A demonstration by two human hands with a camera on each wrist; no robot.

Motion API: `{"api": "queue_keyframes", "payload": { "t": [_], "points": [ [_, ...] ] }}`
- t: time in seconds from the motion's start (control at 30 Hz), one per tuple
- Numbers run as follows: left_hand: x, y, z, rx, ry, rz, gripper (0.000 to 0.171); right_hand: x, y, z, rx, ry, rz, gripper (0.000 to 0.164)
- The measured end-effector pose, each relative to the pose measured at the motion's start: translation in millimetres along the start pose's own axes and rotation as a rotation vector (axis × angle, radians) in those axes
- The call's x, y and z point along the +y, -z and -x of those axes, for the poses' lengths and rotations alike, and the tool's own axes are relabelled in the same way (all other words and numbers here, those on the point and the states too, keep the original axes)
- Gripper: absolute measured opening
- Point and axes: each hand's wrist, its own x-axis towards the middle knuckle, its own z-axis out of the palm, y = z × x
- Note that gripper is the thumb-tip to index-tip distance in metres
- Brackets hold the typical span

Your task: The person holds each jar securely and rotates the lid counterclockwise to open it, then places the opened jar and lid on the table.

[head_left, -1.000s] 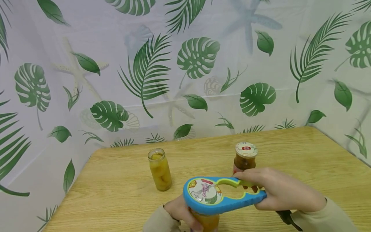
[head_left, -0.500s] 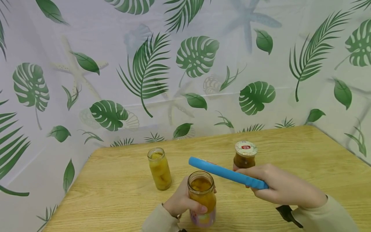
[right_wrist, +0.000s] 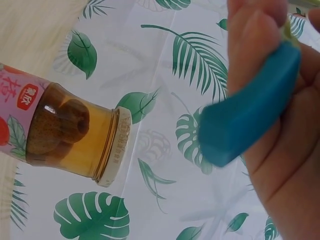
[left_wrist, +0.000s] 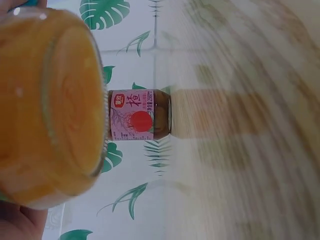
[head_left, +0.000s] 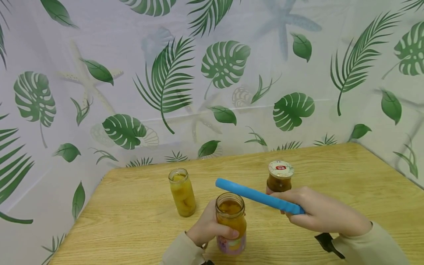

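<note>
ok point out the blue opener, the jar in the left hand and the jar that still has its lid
blue opener (head_left: 255,196), head view, middle of its edge
open jar (head_left: 230,221), head view, glass side
lidded jar (head_left: 281,169), head view, lid top

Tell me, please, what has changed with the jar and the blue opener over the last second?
The right hand has lifted the blue opener off the near jar, taking the lid away and tilting it edge-on. The jar now stands open, still gripped by the left hand. The far jars stayed put.
</note>
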Motion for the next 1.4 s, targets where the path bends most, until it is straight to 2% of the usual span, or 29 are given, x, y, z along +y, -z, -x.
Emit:
{"api": "queue_keyframes", "payload": {
  "t": [0.17,0.33,0.43,0.77,0.97,1.07,1.23,1.4],
  "points": [
    [-2.8,1.7,-0.4,0.055,0.060,-0.102,0.034,2,1,0,-0.004,-0.032,0.003,0.041],
    [-7.8,1.9,-2.6,0.120,0.150,-0.203,0.031,8,1,2,-0.033,-0.117,-0.027,0.025],
    [-10.5,1.9,-4.0,0.149,0.172,-0.250,0.034,12,2,4,-0.050,-0.166,-0.044,0.019],
    [-14.7,4.1,-4.5,0.203,0.296,-0.294,0.041,18,4,5,-0.097,-0.291,-0.057,0.012],
    [-16.1,7.9,-3.5,0.198,0.329,-0.304,0.041,21,3,3,-0.107,-0.278,-0.047,0.014],
    [-14.3,11.3,-2.2,0.170,0.319,-0.322,0.040,22,2,1,-0.109,-0.249,-0.063,0.014],
    [-15.7,16.7,-3.1,0.108,0.301,-0.386,0.047,24,2,3,-0.089,-0.130,-0.089,0.037],
    [-16.0,18.2,-3.4,0.181,0.360,-0.505,0.058,26,0,10,-0.084,-0.053,-0.073,0.047]
  ]
}}
